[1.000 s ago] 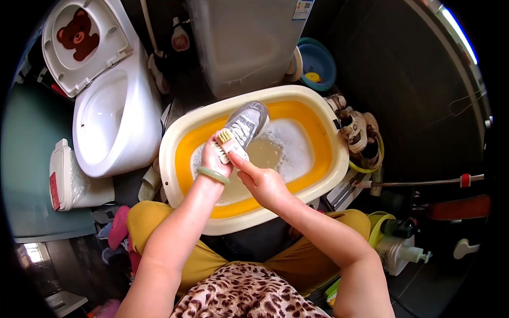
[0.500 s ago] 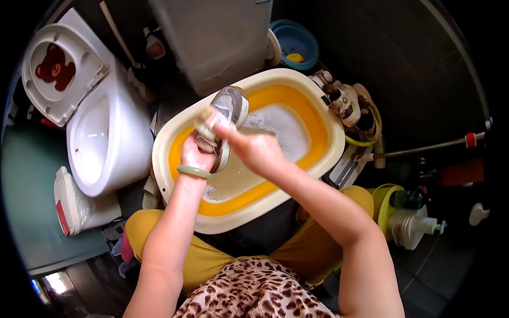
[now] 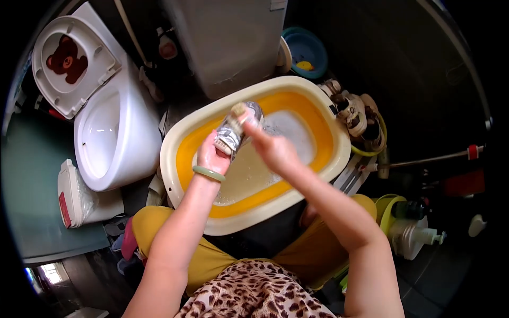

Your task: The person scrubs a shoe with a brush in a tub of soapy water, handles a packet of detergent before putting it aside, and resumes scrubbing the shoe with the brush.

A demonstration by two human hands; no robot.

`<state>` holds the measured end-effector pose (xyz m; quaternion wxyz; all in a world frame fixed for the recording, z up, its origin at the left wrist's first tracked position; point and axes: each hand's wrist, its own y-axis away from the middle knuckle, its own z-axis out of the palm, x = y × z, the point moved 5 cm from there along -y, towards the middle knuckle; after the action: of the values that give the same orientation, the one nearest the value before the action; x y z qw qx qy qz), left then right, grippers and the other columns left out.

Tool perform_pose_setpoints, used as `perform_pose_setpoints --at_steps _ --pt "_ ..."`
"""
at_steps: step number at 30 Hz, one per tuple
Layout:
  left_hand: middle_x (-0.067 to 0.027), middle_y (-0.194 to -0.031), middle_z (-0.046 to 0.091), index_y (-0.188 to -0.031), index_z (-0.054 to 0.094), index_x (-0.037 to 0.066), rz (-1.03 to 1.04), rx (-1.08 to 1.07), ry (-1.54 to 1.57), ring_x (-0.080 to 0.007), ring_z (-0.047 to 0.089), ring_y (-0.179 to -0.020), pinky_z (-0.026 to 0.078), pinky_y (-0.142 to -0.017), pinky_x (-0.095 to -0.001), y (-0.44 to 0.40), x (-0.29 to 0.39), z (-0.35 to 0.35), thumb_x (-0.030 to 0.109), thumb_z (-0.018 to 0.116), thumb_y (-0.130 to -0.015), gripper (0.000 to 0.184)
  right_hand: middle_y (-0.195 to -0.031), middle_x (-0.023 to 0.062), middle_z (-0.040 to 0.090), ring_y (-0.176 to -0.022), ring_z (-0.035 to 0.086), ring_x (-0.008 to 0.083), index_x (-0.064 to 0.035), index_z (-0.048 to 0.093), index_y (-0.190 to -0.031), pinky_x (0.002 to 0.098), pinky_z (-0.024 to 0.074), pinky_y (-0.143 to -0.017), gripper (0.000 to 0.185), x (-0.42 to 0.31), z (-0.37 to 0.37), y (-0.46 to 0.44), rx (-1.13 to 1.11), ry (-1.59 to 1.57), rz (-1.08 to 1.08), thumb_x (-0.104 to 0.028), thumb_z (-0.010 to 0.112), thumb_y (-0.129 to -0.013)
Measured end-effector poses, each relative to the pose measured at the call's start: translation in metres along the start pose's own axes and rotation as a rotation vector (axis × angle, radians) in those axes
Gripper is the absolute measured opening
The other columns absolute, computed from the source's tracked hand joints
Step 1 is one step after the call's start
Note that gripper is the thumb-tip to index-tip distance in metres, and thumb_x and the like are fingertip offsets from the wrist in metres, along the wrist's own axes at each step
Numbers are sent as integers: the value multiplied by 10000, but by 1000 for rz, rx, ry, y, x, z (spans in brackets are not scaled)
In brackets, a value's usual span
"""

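Observation:
A grey and white sneaker [image 3: 228,137] is gripped in my left hand [image 3: 212,155], which wears a pale green bangle [image 3: 208,173]. Closed around a small light-bristled brush [image 3: 239,112], my right hand [image 3: 274,148] presses it on the upper near the toe; motion blurs the fingers and most of the brush is hidden. Both hands are above a cream and yellow basin [image 3: 175,127] of cloudy water [image 3: 248,177], with white foam [image 3: 294,132] towards its far right.
A white toilet [image 3: 119,138] with its lid raised stands left, a small bin [image 3: 79,196] in front of it. More shoes [image 3: 358,117] sit right of the basin, near a metal pole [image 3: 424,157]. Blue basins [image 3: 309,50] lie behind; a pump bottle [image 3: 424,235] is at right.
The sneaker has turned, showing more of its upper and less of its sole. The brush has shifted towards the toe. The whole view has moved slightly.

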<state>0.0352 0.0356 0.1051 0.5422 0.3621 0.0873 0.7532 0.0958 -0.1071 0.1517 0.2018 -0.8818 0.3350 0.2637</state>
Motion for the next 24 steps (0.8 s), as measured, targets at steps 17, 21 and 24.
perform_pose_setpoints --at_steps 17,21,24 --pt "-118 -1048 569 -1096 483 43 -42 85 17 -228 568 -967 457 -888 -363 6 1 -9 249 333 -963 287 -721 156 618 -606 615 319 -316 493 -1252 379 497 -564 456 -23 8 18 -166 -44 -65 -171 582 -828" --pt "-133 -1122 547 -1155 456 18 -39 54 36 -234 549 -1023 429 -934 -365 5 -6 1 260 320 -969 334 -716 185 608 -634 608 344 -309 483 -1253 424 479 -564 408 8 -8 -11 -29 -9 112 -225 532 -857" --pt "-126 -1172 520 -1206 422 1 -65 11 47 -241 531 -1050 428 -929 -390 2 -9 -2 350 318 -965 436 -761 217 603 -688 608 363 -299 467 -1275 404 486 -622 448 -15 11 11 -134 -129 37 -176 546 -851"
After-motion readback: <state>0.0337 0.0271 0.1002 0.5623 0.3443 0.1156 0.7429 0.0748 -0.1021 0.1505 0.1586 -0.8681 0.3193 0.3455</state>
